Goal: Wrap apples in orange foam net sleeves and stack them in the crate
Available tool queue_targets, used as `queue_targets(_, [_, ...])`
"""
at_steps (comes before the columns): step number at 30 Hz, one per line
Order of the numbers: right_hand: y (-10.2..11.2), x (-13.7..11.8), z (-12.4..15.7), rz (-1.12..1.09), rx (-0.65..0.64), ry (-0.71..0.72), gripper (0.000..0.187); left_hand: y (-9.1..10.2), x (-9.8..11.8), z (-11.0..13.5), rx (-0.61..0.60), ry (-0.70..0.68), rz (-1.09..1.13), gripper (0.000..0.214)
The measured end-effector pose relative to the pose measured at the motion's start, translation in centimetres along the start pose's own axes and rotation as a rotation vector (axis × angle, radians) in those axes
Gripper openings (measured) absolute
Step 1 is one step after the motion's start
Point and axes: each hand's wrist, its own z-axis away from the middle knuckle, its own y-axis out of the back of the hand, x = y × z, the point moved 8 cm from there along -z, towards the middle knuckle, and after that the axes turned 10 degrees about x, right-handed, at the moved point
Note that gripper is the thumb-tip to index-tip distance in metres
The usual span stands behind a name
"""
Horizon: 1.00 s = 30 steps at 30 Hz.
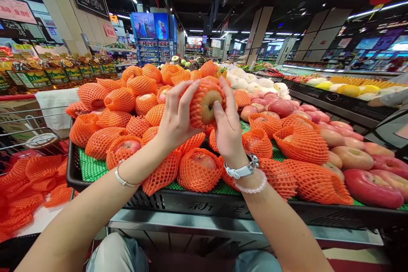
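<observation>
My left hand (177,117) and my right hand (228,125) both grip one apple (206,103) wrapped in an orange foam net, held up above the fruit display. The left fingers curl over its top left. The right thumb presses on the bare yellow-red skin at its front. Below lie several netted apples (199,169) on a green mat (92,168) in a black crate (223,210).
Bare red apples (371,187) fill the right side of the display. Empty orange nets (28,191) are heaped at the lower left beside a wire cart (35,129). Another person's arm (387,98) rests at the far right. Shelves with bottles (57,74) stand at the left.
</observation>
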Motion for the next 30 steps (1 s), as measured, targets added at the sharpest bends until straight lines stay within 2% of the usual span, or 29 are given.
queue_targets(4, [-0.2, -0.5, -0.2, 0.007, -0.039, 0.027, 0.044, -0.2, -0.5, 0.0, -0.009, 0.081, 0.036, 0.101])
queue_targets(9, [-0.2, -0.9, -0.3, -0.030, -0.047, 0.048, 0.043, 0.3, -0.2, 0.0, 0.052, 0.049, -0.036, 0.100])
queue_targets(12, [-0.7, -0.8, -0.3, -0.025, -0.152, 0.012, 0.054, 0.6, -0.7, -0.1, 0.064, 0.086, -0.053, 0.099])
queue_targets(14, [-0.9, -0.8, -0.3, -0.012, -0.226, -0.006, 0.065, 0.5, -0.9, -0.2, 0.031, 0.095, -0.033, 0.099])
queue_targets(18, [-1.0, -1.2, -0.5, -0.008, -0.309, 0.011, 0.089, 0.5, -0.7, -0.4, -0.002, 0.044, 0.078, 0.093])
queue_targets(22, [-1.0, -1.0, -0.8, 0.096, -0.293, 0.025, 0.092, 0.6, -0.9, -0.3, 0.002, -0.001, 0.109, 0.101])
queue_targets(26, [-1.0, -1.3, -0.7, 0.029, -0.236, 0.072, 0.084, 0.1, -1.7, 0.1, -0.062, 0.039, 0.106, 0.108])
queue_targets(30, [-1.2, -1.2, -0.7, 0.026, -0.283, 0.083, 0.088, 0.4, -1.9, 0.1, -0.017, 0.039, 0.101, 0.103])
